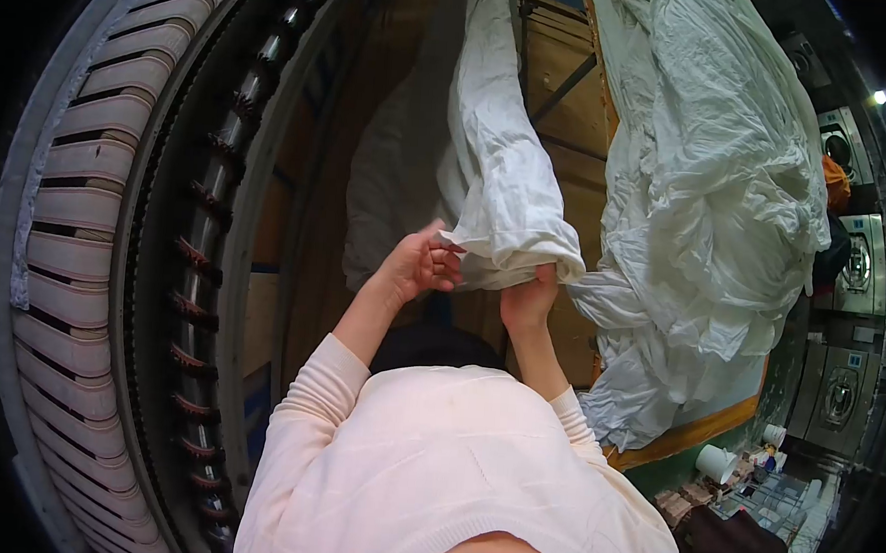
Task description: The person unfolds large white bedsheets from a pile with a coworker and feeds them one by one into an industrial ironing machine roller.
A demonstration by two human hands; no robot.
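Observation:
A long white sheet (514,170) hangs in front of me, stretching away toward the top of the view. My left hand (422,263) pinches a corner of its near edge between curled fingers. At the right end of the same edge, my right hand (530,299) grips the folded cloth from below, and part of its fingers is hidden under the fabric. Between my hands the hem droops slightly in loose folds.
To my right, a large heap of crumpled white sheets (708,190) covers a table with a wooden edge (690,430). On the left runs a machine with a belt-covered roller (81,212) and a dark spiral shaft (200,294). Washing machines (859,263) line the far right, near a person (833,247).

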